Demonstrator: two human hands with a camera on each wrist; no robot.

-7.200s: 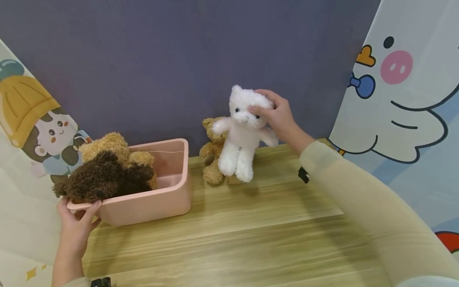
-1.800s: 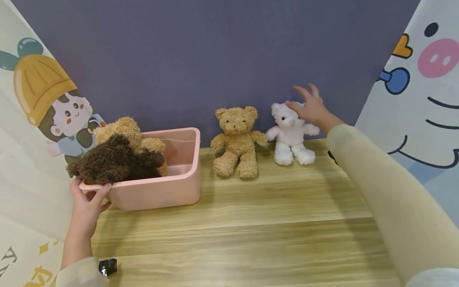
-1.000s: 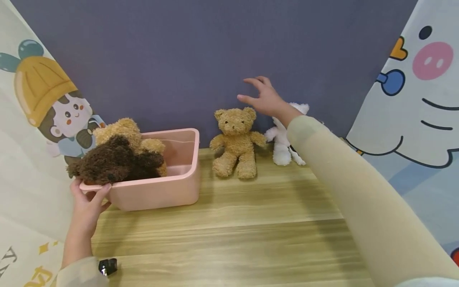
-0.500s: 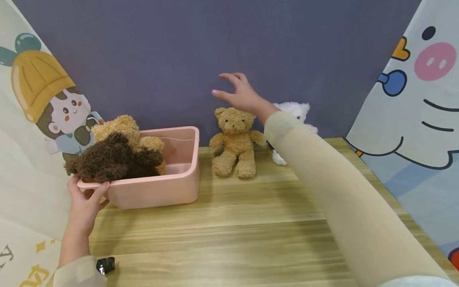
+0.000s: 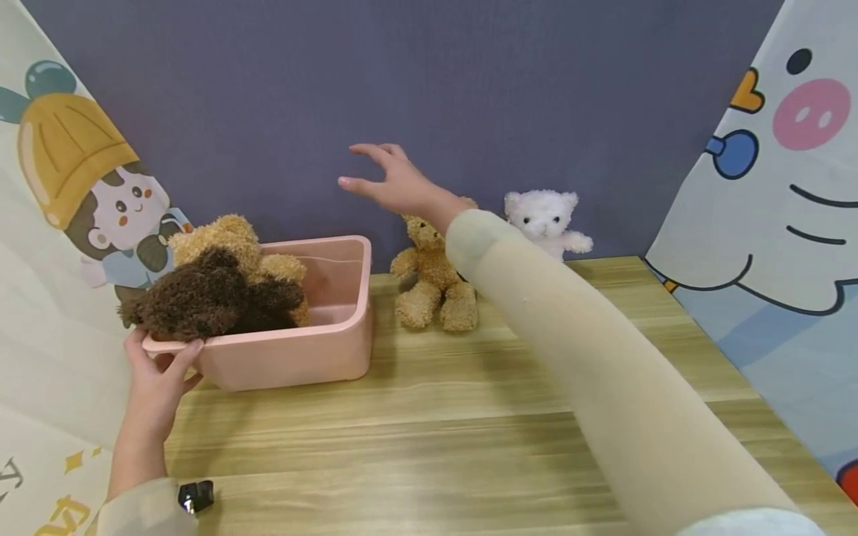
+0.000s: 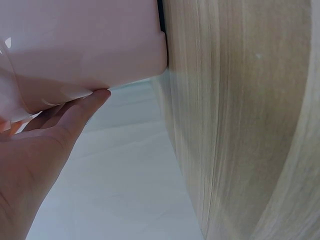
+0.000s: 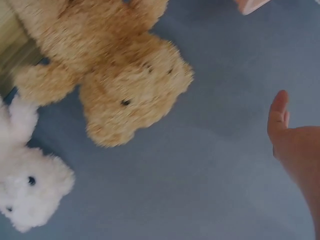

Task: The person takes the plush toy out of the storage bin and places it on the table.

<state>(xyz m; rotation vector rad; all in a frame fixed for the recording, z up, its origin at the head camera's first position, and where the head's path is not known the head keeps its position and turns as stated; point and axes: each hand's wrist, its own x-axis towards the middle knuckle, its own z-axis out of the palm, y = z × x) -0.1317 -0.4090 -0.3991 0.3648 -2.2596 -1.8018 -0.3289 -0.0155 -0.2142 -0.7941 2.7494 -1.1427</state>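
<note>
My left hand (image 5: 156, 387) grips the near left corner of a pink plastic bin (image 5: 288, 361), its thumb at the rim. In the left wrist view, fingers (image 6: 82, 112) of that hand lie along the bin's outer wall. Inside the bin, a dark brown plush bear (image 5: 194, 298) lies over a tan one (image 5: 231, 238). My right hand (image 5: 395, 182) hangs in the air with fingers spread, holding nothing, above and right of the bin. Behind its forearm sit a tan teddy bear (image 5: 429, 286) and a white teddy bear (image 5: 544, 216), both partly hidden; the right wrist view shows their heads.
The bin and bears stand on a wood-grain table (image 5: 415, 454) against a dark grey back panel (image 5: 302, 97). Side panels with cartoon prints, a child in a yellow hat (image 5: 80, 156) and a white figure with a pink snout (image 5: 811, 115), flank the table.
At first my right hand held the white bear; it has since let it go, seated right of the tan bear. It has then moved left past the tan bear. My left hand stays on the bin.
</note>
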